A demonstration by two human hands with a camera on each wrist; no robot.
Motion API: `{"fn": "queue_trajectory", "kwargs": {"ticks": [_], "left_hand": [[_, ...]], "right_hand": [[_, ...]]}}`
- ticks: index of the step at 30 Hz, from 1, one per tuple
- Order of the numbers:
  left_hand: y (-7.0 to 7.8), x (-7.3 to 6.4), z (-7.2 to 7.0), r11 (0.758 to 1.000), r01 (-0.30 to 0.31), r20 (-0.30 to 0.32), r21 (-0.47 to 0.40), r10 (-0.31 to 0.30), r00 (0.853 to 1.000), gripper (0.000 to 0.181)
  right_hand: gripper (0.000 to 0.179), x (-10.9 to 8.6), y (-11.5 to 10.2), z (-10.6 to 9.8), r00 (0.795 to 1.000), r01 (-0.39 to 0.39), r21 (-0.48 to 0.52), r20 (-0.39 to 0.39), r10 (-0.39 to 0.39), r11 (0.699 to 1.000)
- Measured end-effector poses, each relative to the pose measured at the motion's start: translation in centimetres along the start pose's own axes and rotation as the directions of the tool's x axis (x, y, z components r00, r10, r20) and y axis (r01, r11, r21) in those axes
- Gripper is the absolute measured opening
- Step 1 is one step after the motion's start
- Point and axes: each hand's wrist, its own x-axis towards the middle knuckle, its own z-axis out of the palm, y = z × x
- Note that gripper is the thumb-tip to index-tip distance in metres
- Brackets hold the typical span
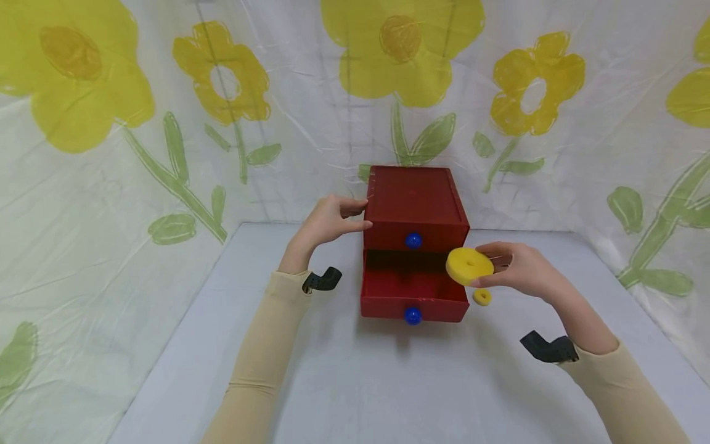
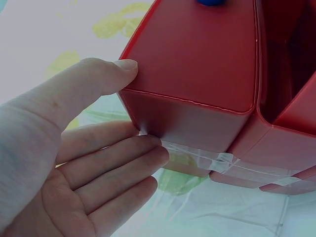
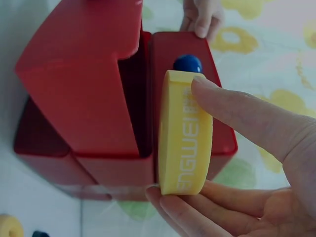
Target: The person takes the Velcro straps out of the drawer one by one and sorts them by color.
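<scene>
A red drawer unit (image 1: 413, 197) stands at the back of the table. Its upper drawer front with a blue knob (image 1: 413, 240) is closed, and the lower drawer (image 1: 413, 305) is pulled out. At the unit's left side is my left hand (image 1: 327, 219), thumb on the front corner and the other fingers, nearly straight, against the side wall. My right hand (image 1: 518, 268) holds a thick yellow disc (image 1: 468, 265) with a small centre hole, thumb on one edge and fingers on the other. White lettering marks its rim. It overlaps the open drawer's right edge in the head view.
A small yellow ring (image 1: 482, 297) lies on the white table (image 1: 333, 382), right of the open drawer. A small dark thing (image 3: 40, 233) is beside it in the right wrist view. Behind hangs a white curtain (image 1: 305, 142) with yellow flowers. Clear tape (image 2: 222, 160) runs along the unit's side.
</scene>
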Motion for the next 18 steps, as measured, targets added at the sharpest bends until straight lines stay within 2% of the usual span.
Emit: {"fn": "queue_trajectory", "kwargs": {"ticks": [10, 18], "left_hand": [[0.1, 0.0, 0.1, 1.000, 0.008, -0.007, 0.008, -0.008, 1.000, 0.056], [0.1, -0.1, 0.1, 1.000, 0.014, -0.008, 0.001, -0.014, 1.000, 0.055]], "right_hand": [[0.082, -0.9, 2.1, -0.8, 0.997, -0.071, 0.019, -0.008, 0.071, 0.997], [0.086, -1.3, 4.2, -0.6, 0.992, -0.128, 0.011, -0.006, 0.128, 0.992]]}}
